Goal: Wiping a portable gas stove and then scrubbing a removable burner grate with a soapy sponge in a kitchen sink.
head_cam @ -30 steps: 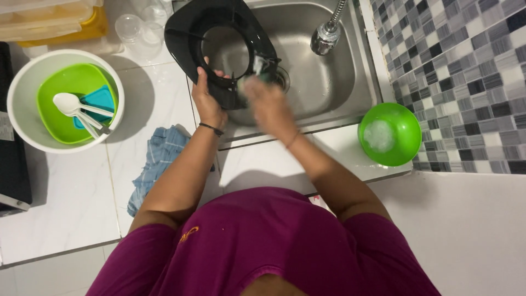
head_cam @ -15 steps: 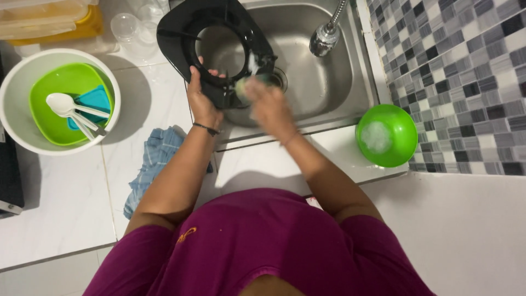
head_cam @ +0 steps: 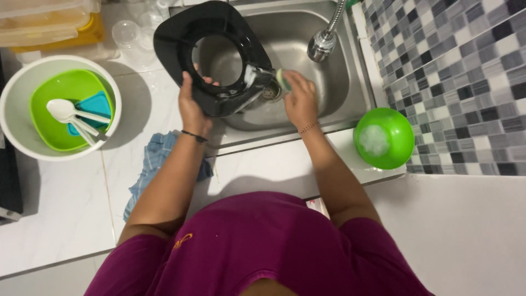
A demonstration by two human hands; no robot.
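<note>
Since the earlier frames the black ring-shaped lid is sitting further toward 9 o'clock across the sink's left rim, and the right hand is now working at the lid's lower right corner rather than over its middle. Left hand is clenching the lid's near edge at 6 o'clock of the ring, thumb hooked into the round opening. Right hand is gripping a green sponge, fingers curled around it, pressing it against the sudsy corner of the lid. Key relation: the lid is lying at 9 to 10 o'clock from the right fingertips, touching the sponge; its long axis is running from 10 o'clock to 4 o'clock, tilted over the steel sink. Both hands are on the lid, the left bearing it. The tap is hanging at 1 o'clock of the right hand; whether water is running I cannot tell. Count: one lid, one sponge, one tap, one sink. At 3 o'clock, one green bowl holding foam. At 9 o'clock, one white bowl holding one green dish, one teal piece, and white spoons, probably two. One blue cloth is lying on the counter beneath the left forearm.
</note>
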